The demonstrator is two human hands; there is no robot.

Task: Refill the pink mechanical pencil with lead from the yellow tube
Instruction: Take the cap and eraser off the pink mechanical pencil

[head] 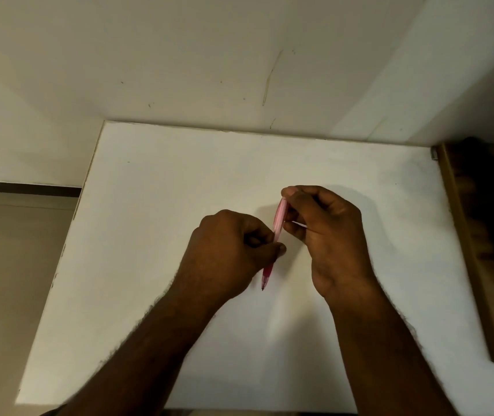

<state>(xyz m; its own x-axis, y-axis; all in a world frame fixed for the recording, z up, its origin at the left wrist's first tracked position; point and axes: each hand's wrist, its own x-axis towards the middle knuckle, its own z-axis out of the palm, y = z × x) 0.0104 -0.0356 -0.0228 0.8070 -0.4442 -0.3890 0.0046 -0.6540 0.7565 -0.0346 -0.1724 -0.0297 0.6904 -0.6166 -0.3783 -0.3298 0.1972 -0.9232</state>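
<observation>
The pink mechanical pencil point(278, 223) is held nearly upright above the white table point(179, 190), its darker tip pointing down toward me. My left hand point(230, 250) grips its lower barrel between thumb and fingers. My right hand point(326, 229) pinches the pencil's top end with thumb and forefinger. The top cap is hidden by the fingers. No yellow tube shows in the view; I cannot tell whether either hand hides it.
A white wall point(209, 70) stands right behind the table's far edge. A brown wooden piece of furniture point(479, 250) borders the table on the right. The table's left edge point(68, 235) drops to a beige floor.
</observation>
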